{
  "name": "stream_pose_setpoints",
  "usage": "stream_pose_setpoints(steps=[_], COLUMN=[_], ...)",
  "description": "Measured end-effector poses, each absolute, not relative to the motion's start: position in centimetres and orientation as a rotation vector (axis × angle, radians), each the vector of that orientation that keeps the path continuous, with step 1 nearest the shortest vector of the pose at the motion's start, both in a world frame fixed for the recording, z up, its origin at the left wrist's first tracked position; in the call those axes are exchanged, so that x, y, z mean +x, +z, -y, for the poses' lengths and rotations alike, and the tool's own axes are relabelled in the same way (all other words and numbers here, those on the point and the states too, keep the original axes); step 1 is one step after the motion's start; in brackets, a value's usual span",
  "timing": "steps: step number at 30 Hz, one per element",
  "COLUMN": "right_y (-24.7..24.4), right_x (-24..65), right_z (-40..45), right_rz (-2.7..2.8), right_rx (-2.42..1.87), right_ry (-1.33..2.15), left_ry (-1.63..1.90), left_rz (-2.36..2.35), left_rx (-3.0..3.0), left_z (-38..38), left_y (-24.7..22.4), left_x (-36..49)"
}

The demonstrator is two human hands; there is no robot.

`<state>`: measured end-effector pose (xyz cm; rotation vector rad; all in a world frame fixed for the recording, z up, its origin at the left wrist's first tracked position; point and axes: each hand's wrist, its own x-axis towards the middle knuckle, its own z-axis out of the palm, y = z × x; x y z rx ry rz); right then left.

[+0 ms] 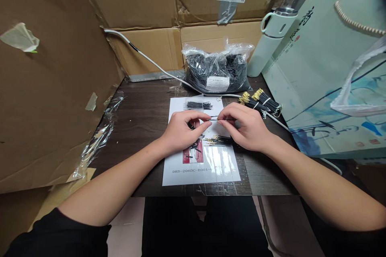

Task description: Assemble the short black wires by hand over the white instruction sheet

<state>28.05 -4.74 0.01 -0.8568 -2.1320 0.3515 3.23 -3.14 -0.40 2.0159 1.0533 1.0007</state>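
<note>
Above a white printed sheet [193, 172], my left hand [188, 128] pinches the left end of a thin black wire [214, 119]. The same wire's right part is between the thumb and fingers of my right hand [245, 125]. Small black pieces lie under my left hand, on and around a red patch [193, 156] of the sheet. Loose black wires with gold tips [220, 140] rest just below the held wire. Farther back on the sheet sits a pile of short black pieces [199, 105], partly under clear plastic.
A clear bag of black parts [217, 68] stands at the back, with a white cable [159, 67] running past it. Bundled gold-tipped wires [267, 101], a pale bottle [271, 42] and a paper bag [325, 72] are at right. Cardboard [54, 80] walls the left.
</note>
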Motion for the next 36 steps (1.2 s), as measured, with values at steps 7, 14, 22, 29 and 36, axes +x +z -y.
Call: stream_pose_setpoints(steps=[7, 14, 22, 29, 36], right_y=[-0.1, -0.2, -0.1, -0.1, -1.2], right_x=[28.1, 28.2, 28.1, 28.2, 28.5], right_z=[4.7, 4.7, 4.7, 4.8, 3.8], right_rz=[2.147, 2.144, 2.148, 2.140, 2.202], right_rx=[-0.842, -0.847, -0.846, -0.853, -0.924], right_ry=[0.353, 0.361, 0.349, 0.366, 0.365], left_ry=[1.032, 1.025, 1.034, 1.023, 0.916], left_rz=[-1.014, -1.031, -1.030, -1.044, -1.097], left_rx=[2.026, 2.025, 2.030, 2.030, 2.265], left_z=[3.1, 3.2, 3.1, 3.2, 2.5], left_y=[-0.3, -0.3, -0.3, -0.3, 0.0], left_x=[3.2, 3.2, 3.2, 3.3, 2.5])
